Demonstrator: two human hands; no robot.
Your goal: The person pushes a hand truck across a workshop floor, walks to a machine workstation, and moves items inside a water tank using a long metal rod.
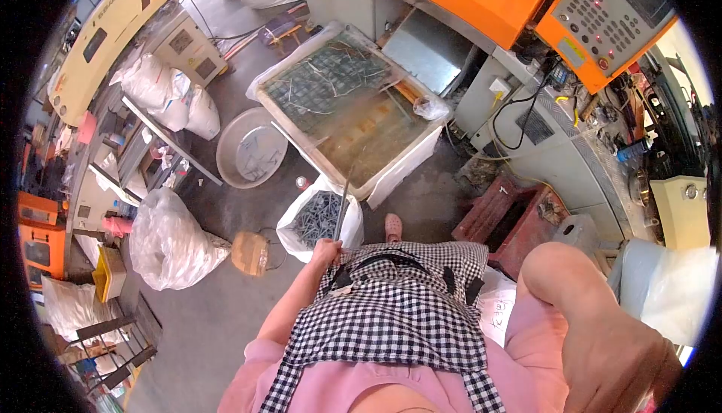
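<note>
My left hand [326,252] is closed around the lower end of a thin, dark, stick-like tool [344,214], beside an open white sack [287,234]. Dark grey slender pieces [319,219] fill the sack. The tool points up toward the near corner of a large tub of murky water [368,139]. My right hand [628,360] hangs large and close to the camera at the lower right; its fingers are hidden at the frame's edge. A black-and-white checked apron [391,315] covers my front.
A round metal basin [223,159] with grey pieces stands left of the tub. Nearby are a stuffed clear plastic bag [169,240] and a small brown stool [250,254]. To the right sit a dark red crate [481,206] and an orange machine with a control panel [602,26].
</note>
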